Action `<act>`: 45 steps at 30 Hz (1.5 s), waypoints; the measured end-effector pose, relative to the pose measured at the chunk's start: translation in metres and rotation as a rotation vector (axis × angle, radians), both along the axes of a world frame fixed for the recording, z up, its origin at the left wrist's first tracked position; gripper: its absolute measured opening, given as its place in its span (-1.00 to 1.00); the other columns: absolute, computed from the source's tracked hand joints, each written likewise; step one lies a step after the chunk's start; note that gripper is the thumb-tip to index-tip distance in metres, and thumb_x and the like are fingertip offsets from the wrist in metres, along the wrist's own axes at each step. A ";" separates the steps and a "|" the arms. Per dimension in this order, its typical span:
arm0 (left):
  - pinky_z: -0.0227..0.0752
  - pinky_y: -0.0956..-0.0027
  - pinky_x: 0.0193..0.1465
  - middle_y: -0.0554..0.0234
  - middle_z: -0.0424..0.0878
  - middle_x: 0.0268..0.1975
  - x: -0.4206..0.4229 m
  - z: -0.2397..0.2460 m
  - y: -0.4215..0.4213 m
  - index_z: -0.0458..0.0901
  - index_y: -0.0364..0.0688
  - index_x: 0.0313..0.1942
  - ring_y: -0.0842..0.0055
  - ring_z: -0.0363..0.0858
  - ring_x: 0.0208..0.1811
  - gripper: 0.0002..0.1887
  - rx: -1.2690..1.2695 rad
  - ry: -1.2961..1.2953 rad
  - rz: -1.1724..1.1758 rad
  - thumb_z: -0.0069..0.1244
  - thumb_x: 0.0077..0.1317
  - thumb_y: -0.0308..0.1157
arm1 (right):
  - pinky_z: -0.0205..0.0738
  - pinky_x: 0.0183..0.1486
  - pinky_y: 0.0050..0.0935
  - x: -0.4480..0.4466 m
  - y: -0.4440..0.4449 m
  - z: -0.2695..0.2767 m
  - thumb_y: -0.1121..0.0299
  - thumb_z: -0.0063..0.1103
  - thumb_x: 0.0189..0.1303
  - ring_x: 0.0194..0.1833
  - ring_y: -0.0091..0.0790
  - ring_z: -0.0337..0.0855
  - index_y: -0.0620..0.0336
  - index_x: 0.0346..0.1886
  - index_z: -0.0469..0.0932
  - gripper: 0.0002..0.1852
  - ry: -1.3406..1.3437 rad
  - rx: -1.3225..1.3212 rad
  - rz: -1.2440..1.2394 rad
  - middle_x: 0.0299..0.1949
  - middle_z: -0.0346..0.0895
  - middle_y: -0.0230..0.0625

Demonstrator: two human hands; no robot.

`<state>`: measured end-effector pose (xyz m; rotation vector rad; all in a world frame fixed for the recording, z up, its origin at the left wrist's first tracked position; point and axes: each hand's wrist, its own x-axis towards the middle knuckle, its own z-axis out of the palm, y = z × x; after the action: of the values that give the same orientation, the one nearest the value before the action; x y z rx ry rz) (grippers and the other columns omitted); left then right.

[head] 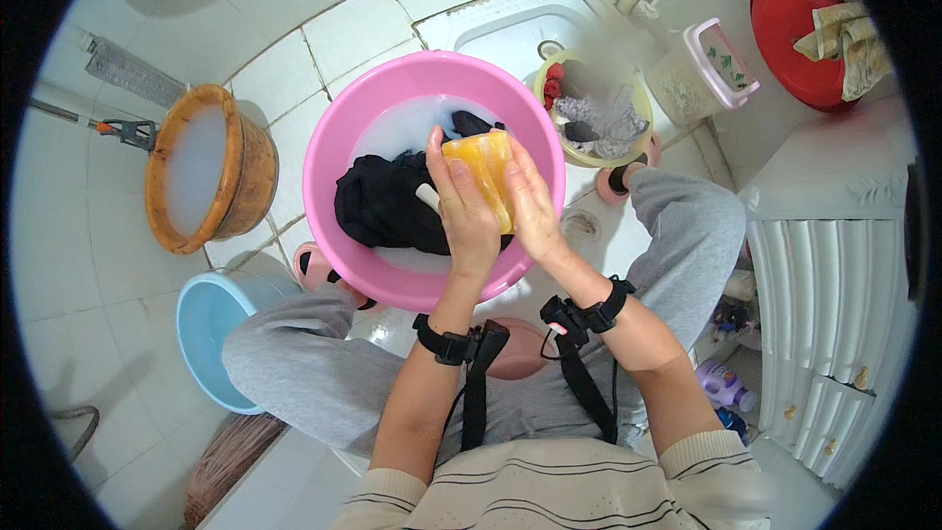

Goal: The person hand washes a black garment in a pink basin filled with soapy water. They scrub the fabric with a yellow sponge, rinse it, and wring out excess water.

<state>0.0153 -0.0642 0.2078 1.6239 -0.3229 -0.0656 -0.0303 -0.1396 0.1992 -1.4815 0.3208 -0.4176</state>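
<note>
Both my left hand [471,217] and my right hand [536,210] are wrapped around a yellow bar of laundry soap [482,151], one on each side. A lengthwise ridge or split runs down the bar; I cannot tell whether it is one piece or two. Below it stands a large pink plastic basin [368,81] with cloudy water [386,129]. A bunched black garment [383,210] lies in the basin, partly above the water. Beside my left fingers a small white piece [427,197] shows against the cloth; what it is stays unclear.
An orange-brown tub [250,177] of cloudy water and a light blue bucket [193,353] stand left. A pale yellow basin [640,140] with laundry, a squat toilet [441,37] and a pink-rimmed clear container [681,88] lie beyond. A white cabinet [817,294] borders the right.
</note>
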 end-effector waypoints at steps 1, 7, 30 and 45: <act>0.11 0.18 0.41 -0.22 0.18 0.41 0.001 -0.003 0.000 0.00 -0.32 0.43 0.05 0.23 0.41 -0.46 0.015 0.006 0.026 -0.46 0.58 -0.19 | 0.09 0.41 -0.40 0.000 0.001 -0.002 0.31 -0.28 0.55 0.37 -0.29 0.26 0.40 0.46 0.05 -0.47 0.021 0.036 0.023 0.32 0.28 -0.09; -0.03 0.20 0.48 -0.22 0.03 0.47 0.006 -0.022 0.003 -0.16 -0.34 0.47 0.06 0.05 0.49 -0.39 0.026 0.099 0.045 -0.48 0.59 -0.17 | 0.10 0.42 -0.33 -0.003 0.008 -0.013 0.29 -0.09 0.48 0.42 -0.18 0.25 0.43 0.46 0.01 -0.37 0.016 -0.141 0.063 0.39 0.22 0.08; 0.06 0.33 0.46 0.11 0.23 0.42 0.001 -0.056 -0.004 0.02 -0.23 0.47 0.41 0.21 0.44 -0.37 -0.367 0.636 -0.252 -0.29 0.56 -0.08 | 0.18 0.37 -0.42 -0.007 0.006 -0.032 0.49 0.12 0.29 0.34 -0.37 0.28 0.02 0.53 -0.03 -0.22 -0.050 0.412 0.008 0.33 0.23 -0.26; 0.22 0.12 0.38 -0.30 0.30 0.35 -0.022 -0.041 -0.001 0.26 -0.43 0.34 -0.03 0.31 0.37 -0.46 0.344 -0.463 -0.443 -0.13 0.44 -0.32 | 0.58 0.06 -0.20 -0.014 -0.028 -0.065 -0.10 -0.11 0.46 0.03 -0.23 0.57 -0.26 0.40 0.23 -0.49 -0.075 1.069 -0.102 0.12 0.48 -0.24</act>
<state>-0.0067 -0.0654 0.1668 1.8711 -1.0742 -0.0843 -0.0445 -0.1680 0.1340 -0.4063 0.4624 -0.2981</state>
